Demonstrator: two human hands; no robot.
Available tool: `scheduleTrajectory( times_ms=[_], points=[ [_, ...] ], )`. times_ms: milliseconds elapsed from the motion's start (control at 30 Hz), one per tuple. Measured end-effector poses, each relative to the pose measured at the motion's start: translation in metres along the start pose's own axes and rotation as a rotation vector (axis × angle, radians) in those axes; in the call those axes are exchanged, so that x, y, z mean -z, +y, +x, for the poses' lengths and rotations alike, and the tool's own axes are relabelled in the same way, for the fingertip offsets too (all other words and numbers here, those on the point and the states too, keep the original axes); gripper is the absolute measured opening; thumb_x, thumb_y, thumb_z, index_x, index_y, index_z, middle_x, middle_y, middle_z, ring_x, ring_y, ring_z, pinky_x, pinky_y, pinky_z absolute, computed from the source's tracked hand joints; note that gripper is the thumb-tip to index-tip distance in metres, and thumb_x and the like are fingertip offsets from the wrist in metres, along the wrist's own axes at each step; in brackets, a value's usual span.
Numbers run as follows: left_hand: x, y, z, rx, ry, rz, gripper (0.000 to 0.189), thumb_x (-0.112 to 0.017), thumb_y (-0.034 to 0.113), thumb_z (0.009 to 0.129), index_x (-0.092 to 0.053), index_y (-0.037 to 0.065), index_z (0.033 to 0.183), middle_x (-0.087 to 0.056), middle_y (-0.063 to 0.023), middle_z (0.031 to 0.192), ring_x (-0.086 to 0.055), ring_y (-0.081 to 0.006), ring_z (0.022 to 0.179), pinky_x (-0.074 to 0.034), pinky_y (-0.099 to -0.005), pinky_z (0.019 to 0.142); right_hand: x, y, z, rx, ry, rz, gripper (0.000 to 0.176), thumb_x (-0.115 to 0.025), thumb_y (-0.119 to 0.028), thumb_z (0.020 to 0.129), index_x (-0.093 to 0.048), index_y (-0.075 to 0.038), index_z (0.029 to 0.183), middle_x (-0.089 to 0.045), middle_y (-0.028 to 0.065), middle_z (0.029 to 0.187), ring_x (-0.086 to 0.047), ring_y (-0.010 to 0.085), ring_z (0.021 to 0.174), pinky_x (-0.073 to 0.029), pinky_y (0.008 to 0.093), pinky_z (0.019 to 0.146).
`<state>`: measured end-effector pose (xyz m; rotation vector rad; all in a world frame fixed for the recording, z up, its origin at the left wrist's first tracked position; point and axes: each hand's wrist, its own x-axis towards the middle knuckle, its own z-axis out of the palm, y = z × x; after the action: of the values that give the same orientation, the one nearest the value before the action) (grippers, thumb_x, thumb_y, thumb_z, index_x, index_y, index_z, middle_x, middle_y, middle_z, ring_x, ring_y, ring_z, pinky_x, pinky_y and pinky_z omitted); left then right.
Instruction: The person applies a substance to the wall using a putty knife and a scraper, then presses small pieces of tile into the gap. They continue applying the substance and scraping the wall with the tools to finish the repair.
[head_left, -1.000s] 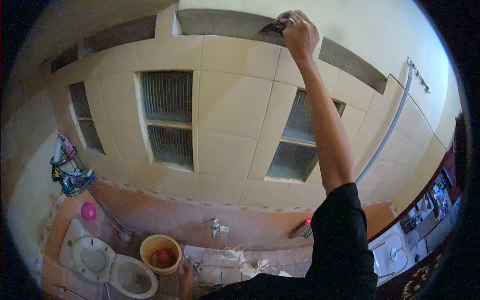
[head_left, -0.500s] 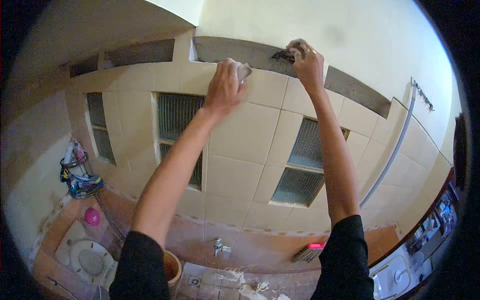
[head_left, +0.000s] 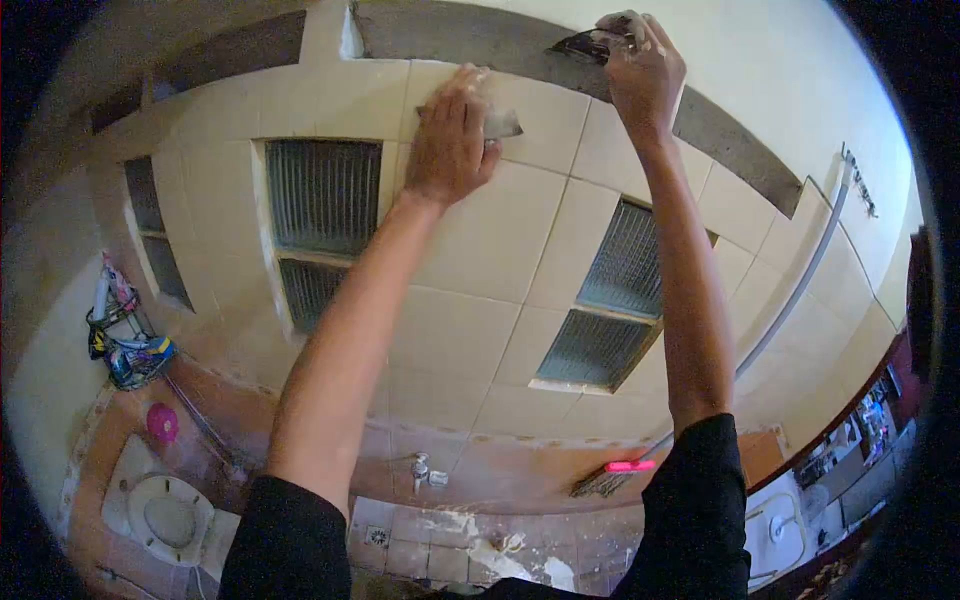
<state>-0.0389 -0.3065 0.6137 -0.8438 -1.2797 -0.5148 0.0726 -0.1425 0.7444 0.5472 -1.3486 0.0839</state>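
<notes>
Tiles in a cream finish cover the wall at the far side; a grey recessed strip runs above them. Left hand: clamped on a thin grey plate, with fingers spread over it and the thumb at its lower edge. The plate lies over the upper tiles, just below the strip; one corner projects to the right of the hand. Pale residue coats the fingertips.

Right hand: closed on a dark pointed blade, with pale residue on the fingers. The blade points left, in front of the strip; contact cannot be confirmed.

Glass-block windows sit below the left hand and the right forearm. Lower wall: a tap near the middle, a pink-topped brush to its right. White splatter marks the floor. A toilet stands at left, a sink at right.
</notes>
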Motion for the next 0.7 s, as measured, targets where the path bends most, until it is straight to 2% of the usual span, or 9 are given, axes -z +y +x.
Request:
scheduleTrajectory(
  times_ms=[33, 100, 133, 267, 400, 433, 500, 633, 700],
  points=[
    [0.000, 0.002, -0.002, 0.006, -0.005, -0.008, 0.051, -0.066, 0.015, 0.072, -0.045, 0.000, 0.116, -0.044, -0.0184, 0.136, -0.037, -0.0371, 0.134, -0.030, -0.0497, 0.110, -0.004, 0.006, -0.004, -0.004, -0.009, -0.005, 0.015, -0.058, -0.004, 0.082, -0.068, -0.006, 0.091, -0.068, 0.0073, 0.085, -0.068, 0.0253, 0.077, -0.053, 0.0335, 0.070],
    [0.001, -0.001, -0.002, -0.037, 0.009, -0.003, 0.049, -0.066, 0.016, 0.072, -0.046, 0.000, 0.114, -0.044, -0.0194, 0.134, -0.038, -0.0372, 0.133, -0.030, -0.0495, 0.109, -0.019, 0.019, -0.005, -0.040, 0.012, -0.032, 0.010, -0.060, 0.001, 0.077, -0.066, -0.003, 0.084, -0.063, 0.0158, 0.080, -0.062, 0.0325, 0.073, -0.049, 0.0436, 0.064],
    [0.000, -0.002, -0.002, -0.041, 0.010, -0.001, 0.049, -0.066, 0.016, 0.072, -0.046, 0.000, 0.114, -0.044, -0.0194, 0.134, -0.038, -0.0372, 0.133, -0.030, -0.0495, 0.109, -0.013, 0.009, -0.005, 0.045, -0.005, -0.143, 0.016, -0.057, 0.000, 0.078, -0.067, -0.006, 0.089, -0.066, 0.0081, 0.082, -0.067, 0.0259, 0.075, -0.052, 0.0349, 0.068],
    [-0.001, -0.002, -0.002, -0.032, -0.015, -0.002, 0.047, -0.065, 0.019, 0.073, -0.046, 0.001, 0.113, -0.044, -0.0208, 0.135, -0.039, -0.0392, 0.130, -0.031, -0.0498, 0.107, -0.028, 0.008, -0.014, 0.078, 0.209, -0.120, 0.016, -0.061, 0.005, 0.073, -0.067, -0.006, 0.083, -0.064, 0.0087, 0.078, -0.066, 0.0259, 0.074, -0.052, 0.0357, 0.066],
    [-0.002, -0.003, -0.004, -0.013, 0.006, -0.022, 0.041, -0.063, 0.020, 0.075, -0.048, 0.003, 0.109, -0.046, -0.0214, 0.136, -0.043, -0.0408, 0.127, -0.032, -0.0507, 0.106, -0.032, 0.012, -0.006, -0.029, 0.192, -0.017, 0.010, -0.062, 0.003, 0.075, -0.066, -0.004, 0.081, -0.063, 0.0096, 0.077, -0.065, 0.0261, 0.072, -0.050, 0.0336, 0.065],
    [-0.001, -0.002, -0.004, -0.016, 0.015, -0.023, 0.041, -0.063, 0.020, 0.075, -0.048, 0.003, 0.109, -0.046, -0.0214, 0.136, -0.043, -0.0408, 0.127, -0.032, -0.0507, 0.106, -0.034, 0.013, -0.013, 0.056, 0.141, -0.077, 0.011, -0.062, 0.004, 0.076, -0.066, -0.004, 0.081, -0.064, 0.0098, 0.077, -0.065, 0.0254, 0.071, -0.050, 0.0327, 0.064],
    [0.004, 0.000, -0.003, -0.012, 0.011, -0.040, 0.041, -0.063, 0.020, 0.074, -0.049, 0.002, 0.109, -0.047, -0.0213, 0.136, -0.044, -0.0403, 0.127, -0.032, -0.0504, 0.106, -0.042, 0.012, -0.017, 0.013, 0.120, -0.124, 0.016, -0.062, 0.001, 0.071, -0.065, -0.012, 0.079, -0.060, 0.0061, 0.076, -0.062, 0.0298, 0.069, -0.049, 0.0387, 0.059],
    [0.002, -0.002, -0.002, 0.004, 0.001, -0.014, 0.043, -0.063, 0.020, 0.074, -0.049, 0.002, 0.111, -0.046, -0.0213, 0.138, -0.042, -0.0396, 0.129, -0.033, -0.0504, 0.106, -0.036, 0.004, -0.004, 0.013, 0.224, 0.008, 0.024, -0.060, 0.004, 0.068, -0.065, -0.013, 0.085, -0.060, 0.0061, 0.081, -0.062, 0.0301, 0.073, -0.049, 0.0394, 0.060],
    [0.006, 0.001, -0.002, -0.002, 0.004, -0.037, 0.045, -0.064, 0.018, 0.073, -0.049, 0.002, 0.113, -0.045, -0.0210, 0.139, -0.041, -0.0394, 0.130, -0.033, -0.0504, 0.105, -0.053, 0.009, -0.019, 0.024, 0.169, -0.146, 0.014, -0.060, 0.002, 0.076, -0.066, -0.008, 0.082, -0.062, 0.0094, 0.082, -0.064, 0.0283, 0.068, -0.049, 0.0358, 0.061]
  ],
)
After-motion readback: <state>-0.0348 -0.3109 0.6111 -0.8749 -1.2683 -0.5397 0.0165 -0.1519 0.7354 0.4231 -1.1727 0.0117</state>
